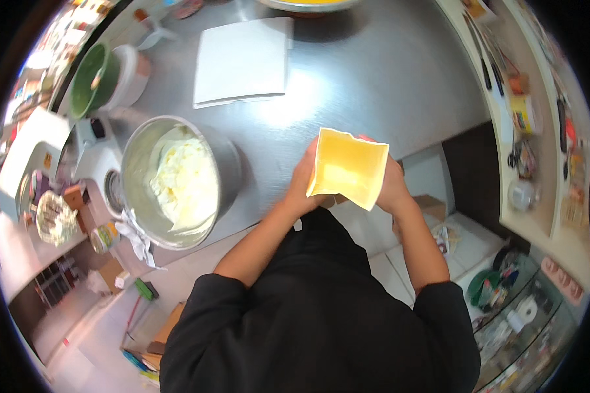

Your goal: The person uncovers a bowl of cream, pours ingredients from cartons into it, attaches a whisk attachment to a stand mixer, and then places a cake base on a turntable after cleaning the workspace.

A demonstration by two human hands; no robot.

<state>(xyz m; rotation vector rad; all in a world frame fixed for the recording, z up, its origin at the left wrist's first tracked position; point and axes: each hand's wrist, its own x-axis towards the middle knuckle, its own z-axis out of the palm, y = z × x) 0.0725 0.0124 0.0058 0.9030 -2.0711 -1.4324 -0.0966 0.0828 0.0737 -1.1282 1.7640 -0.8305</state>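
Observation:
Between my two hands is a square carton (351,164) with its top cut off. Its rim is uneven, and its open mouth faces up towards me. The inside looks yellow; I cannot tell whether that is the lining or a content. My left hand (301,178) grips the carton's left side, while my right hand (393,184) holds the right side. The carton hides most of the fingers. To the left, a deep metal mixing bowl (228,167) holds a thick, pale cream (184,182), with smears up its inner wall.
A white flat box or board (243,59) lies on the steel table (398,73). Behind the bowl are a stand mixer (91,152) and a green bowl (96,81). Another metal bowl (309,7) with yellow inside sits at the far edge. Shelves (514,172) with tools line the right.

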